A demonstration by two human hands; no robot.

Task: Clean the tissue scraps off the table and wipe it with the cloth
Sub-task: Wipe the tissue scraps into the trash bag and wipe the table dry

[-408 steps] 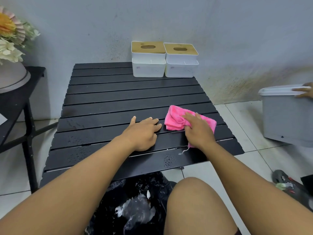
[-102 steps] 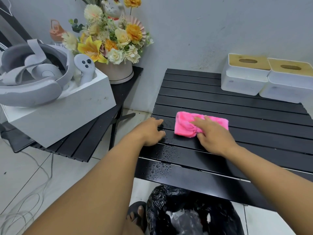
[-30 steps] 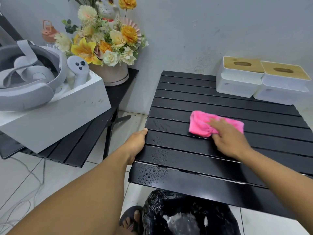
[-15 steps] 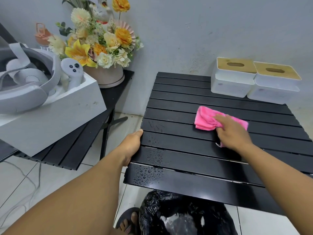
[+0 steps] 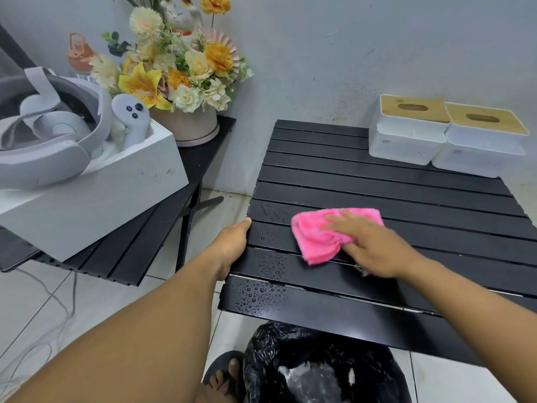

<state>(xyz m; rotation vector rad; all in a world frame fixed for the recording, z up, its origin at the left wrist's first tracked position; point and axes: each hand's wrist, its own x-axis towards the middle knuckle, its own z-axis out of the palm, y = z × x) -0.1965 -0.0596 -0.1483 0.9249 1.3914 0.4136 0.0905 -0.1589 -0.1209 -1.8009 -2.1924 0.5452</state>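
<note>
We see the right hand [image 5: 374,248] flat on the pink cloth [image 5: 316,237], fingers stretched & spread over it, pressing it down. The cloth bunches at the thumb side. It sits mid-left on the black slatted table [image 5: 377,175], a few slats in from the near edge.

The left hand [image 5: 232,245] is at the table's left rim w/ the thumb lying along the edge. The fingers go under, out of sight, so it's a hold on the rim.

Water droplets [image 5: 261,295] bead on the near-left slats, just beside that hand.

A black bin bag [image 5: 290,344] sits open below the near edge, w/ white scraps [image 5: 305,376] inside & a foot [image 5: 223,376] in a sandal next to it.

Far right corner: two white tissue boxes [image 5: 406,135] w/ wood-tone lids, touching side by side.

Off left, a side table [image 5: 130,257] carries a white box [image 5: 87,193] w/ a headset [image 5: 43,158] & controller [image 5: 130,117]. Flowers [image 5: 174,71] stand behind it.
</note>
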